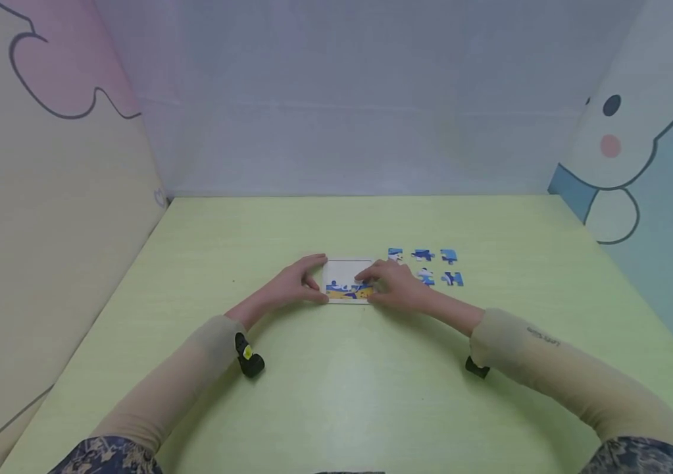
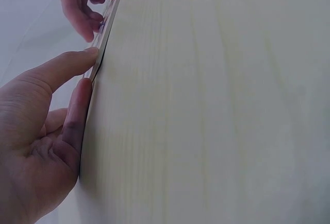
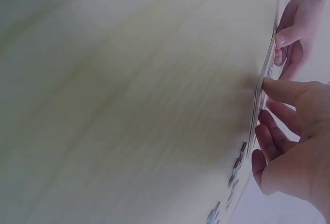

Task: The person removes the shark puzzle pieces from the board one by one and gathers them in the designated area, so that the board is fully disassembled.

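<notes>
A shallow white puzzle tray (image 1: 342,268) lies on the table, its lower part filled with a row of blue and yellow jigsaw pieces (image 1: 339,291). My left hand (image 1: 299,282) holds the tray's left side, thumb by the near corner and a finger by the far corner. Over the lower right of the tray is my right hand (image 1: 400,286). Its thumb (image 3: 281,90) touches the tray's edge, and its fingertips press down on the pieces there. The left wrist view shows the left thumb (image 2: 72,65) along the tray's rim.
Several loose blue and white jigsaw pieces (image 1: 448,255) lie in two rows right of the tray, some partly behind the right hand. The pale table (image 1: 324,382) meets a curtain (image 1: 348,131) at its far edge and printed panels at both sides.
</notes>
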A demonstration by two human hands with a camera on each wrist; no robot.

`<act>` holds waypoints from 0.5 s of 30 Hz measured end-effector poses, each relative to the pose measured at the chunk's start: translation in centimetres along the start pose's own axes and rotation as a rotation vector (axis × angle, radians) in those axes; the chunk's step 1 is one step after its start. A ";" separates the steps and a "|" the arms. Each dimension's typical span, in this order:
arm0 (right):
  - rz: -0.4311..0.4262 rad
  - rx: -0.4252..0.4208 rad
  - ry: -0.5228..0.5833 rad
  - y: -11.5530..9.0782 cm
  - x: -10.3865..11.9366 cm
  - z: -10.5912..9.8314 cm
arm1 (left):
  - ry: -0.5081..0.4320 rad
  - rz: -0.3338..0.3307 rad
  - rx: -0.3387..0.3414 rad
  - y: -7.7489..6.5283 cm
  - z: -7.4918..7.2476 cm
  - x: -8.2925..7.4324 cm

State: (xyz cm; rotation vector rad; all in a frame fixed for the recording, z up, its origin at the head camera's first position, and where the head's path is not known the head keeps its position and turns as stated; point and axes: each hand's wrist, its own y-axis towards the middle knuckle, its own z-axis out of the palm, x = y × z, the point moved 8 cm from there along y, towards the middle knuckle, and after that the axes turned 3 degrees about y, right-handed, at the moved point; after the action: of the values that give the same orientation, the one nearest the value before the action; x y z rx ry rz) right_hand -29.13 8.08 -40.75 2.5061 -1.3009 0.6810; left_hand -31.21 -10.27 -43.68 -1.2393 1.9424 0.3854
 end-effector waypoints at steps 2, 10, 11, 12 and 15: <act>-0.017 0.010 -0.006 0.1 0.1 0.1 | 0.002 0.003 0.000 0.0 0.0 0.1; -0.070 0.040 -0.019 0.2 0.8 0.1 | 0.012 -0.008 -0.005 -0.1 0.0 0.3; -0.077 0.043 -0.020 0.2 0.8 0.1 | 0.013 -0.007 -0.005 -0.1 0.0 0.4; -0.084 0.044 -0.019 0.2 0.9 0.1 | 0.014 -0.005 -0.005 -0.1 0.0 0.4; -0.102 0.050 -0.026 0.3 1.0 0.1 | 0.017 0.001 -0.003 -0.1 0.0 0.4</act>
State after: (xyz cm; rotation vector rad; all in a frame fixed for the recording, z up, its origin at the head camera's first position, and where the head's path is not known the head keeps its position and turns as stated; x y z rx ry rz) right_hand -28.83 7.20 -40.32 2.6087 -1.1694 0.6688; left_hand -31.25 -10.58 -43.99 -1.2473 1.9571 0.3796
